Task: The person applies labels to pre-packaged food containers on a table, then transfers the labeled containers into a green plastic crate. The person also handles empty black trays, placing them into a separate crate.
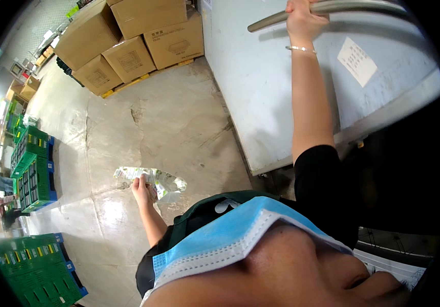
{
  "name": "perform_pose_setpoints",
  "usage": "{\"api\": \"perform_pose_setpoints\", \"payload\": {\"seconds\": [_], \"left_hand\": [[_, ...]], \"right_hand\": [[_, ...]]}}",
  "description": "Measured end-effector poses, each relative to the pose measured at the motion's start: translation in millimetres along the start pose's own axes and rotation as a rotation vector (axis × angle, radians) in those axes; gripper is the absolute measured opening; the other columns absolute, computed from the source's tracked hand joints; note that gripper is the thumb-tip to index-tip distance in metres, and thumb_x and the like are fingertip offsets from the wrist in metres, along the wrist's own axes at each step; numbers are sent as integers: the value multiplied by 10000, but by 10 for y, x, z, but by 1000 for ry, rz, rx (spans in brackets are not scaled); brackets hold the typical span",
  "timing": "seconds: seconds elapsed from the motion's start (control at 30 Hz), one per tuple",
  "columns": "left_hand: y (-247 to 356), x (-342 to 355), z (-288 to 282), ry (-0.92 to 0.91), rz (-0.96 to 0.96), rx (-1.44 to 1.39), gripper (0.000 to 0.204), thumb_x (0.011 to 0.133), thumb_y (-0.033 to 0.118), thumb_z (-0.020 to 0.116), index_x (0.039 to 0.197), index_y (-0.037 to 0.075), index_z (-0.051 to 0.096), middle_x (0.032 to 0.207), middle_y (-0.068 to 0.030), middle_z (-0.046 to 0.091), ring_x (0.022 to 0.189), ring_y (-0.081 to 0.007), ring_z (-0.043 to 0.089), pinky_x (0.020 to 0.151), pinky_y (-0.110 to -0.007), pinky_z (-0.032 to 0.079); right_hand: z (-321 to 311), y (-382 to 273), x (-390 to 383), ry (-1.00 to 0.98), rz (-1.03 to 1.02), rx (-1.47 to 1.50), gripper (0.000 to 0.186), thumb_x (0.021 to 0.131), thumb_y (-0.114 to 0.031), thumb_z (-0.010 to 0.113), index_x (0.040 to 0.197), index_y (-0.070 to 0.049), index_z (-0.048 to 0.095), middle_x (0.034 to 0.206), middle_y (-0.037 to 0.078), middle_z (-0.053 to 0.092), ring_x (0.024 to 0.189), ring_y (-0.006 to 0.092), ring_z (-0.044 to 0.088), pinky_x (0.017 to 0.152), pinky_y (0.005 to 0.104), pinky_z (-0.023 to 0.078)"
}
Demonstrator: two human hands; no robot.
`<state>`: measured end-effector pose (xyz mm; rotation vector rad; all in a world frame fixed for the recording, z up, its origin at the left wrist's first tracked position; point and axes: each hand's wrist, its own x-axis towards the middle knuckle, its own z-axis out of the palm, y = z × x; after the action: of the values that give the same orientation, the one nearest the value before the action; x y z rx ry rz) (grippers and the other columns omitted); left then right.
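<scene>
My right arm reaches out to the upper right, and my right hand [306, 21] is closed around a long curved metal handle [266, 22]. That handle crosses a large pale grey metal door or panel [261, 102], which bears a white paper sheet [357, 61]. Lower down on the left, my left hand [141, 194] pinches a clear, crinkled plastic package [171, 183] with green and white print. The package is held above the concrete floor, apart from the panel. What it contains, if anything, I cannot make out.
Brown cardboard boxes [174, 41] are stacked on a wooden pallet [127, 84] beyond the panel's left side. Green plastic crates [38, 179] stand at the left, with another green stack [30, 261] nearer. A person [0, 187] is at the far left edge. Cracked concrete floor [179, 117] lies between.
</scene>
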<state>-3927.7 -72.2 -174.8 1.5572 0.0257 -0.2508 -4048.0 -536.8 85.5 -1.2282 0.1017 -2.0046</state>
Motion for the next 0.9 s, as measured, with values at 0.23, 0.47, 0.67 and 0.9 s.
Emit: {"api": "perform_pose_setpoints", "payload": {"seconds": [0.23, 0.47, 0.67, 0.9], "left_hand": [[-479, 18, -513, 40, 405, 770, 75, 769, 72, 494, 836, 38, 495, 762, -68, 514, 669, -155, 490, 591, -268, 404], [-607, -197, -655, 117, 66, 552, 127, 771, 88, 494, 888, 37, 498, 807, -90, 521, 718, -184, 503, 636, -290, 410], [-621, 196, 156, -228, 135, 797, 172, 773, 102, 494, 932, 36, 501, 846, -109, 527, 760, -209, 513, 674, -310, 414], [-368, 685, 1600, -930, 658, 1199, 225, 775, 118, 494, 984, 35, 504, 891, -131, 534, 809, -238, 526, 718, -333, 420]], "right_hand": [[389, 732, 281, -83, 108, -396, 175, 754, -173, 535, 636, -44, 521, 495, 58, 520, 435, 145, 495, 438, 300, 407], [673, 1815, 420, -318, 490, -777, 334, 716, -359, 500, 729, -43, 608, 752, 166, 607, 740, 221, 603, 620, 390, 453], [-1058, 1673, -1878, -1220, 457, -815, 314, 693, -182, 556, 930, -3, 453, 790, 144, 509, 738, 230, 493, 632, 360, 404], [-4463, -1019, -2773, -1069, 1520, -1044, 329, 732, -317, 539, 712, 10, 554, 672, 122, 543, 641, 230, 497, 592, 378, 402]]}}
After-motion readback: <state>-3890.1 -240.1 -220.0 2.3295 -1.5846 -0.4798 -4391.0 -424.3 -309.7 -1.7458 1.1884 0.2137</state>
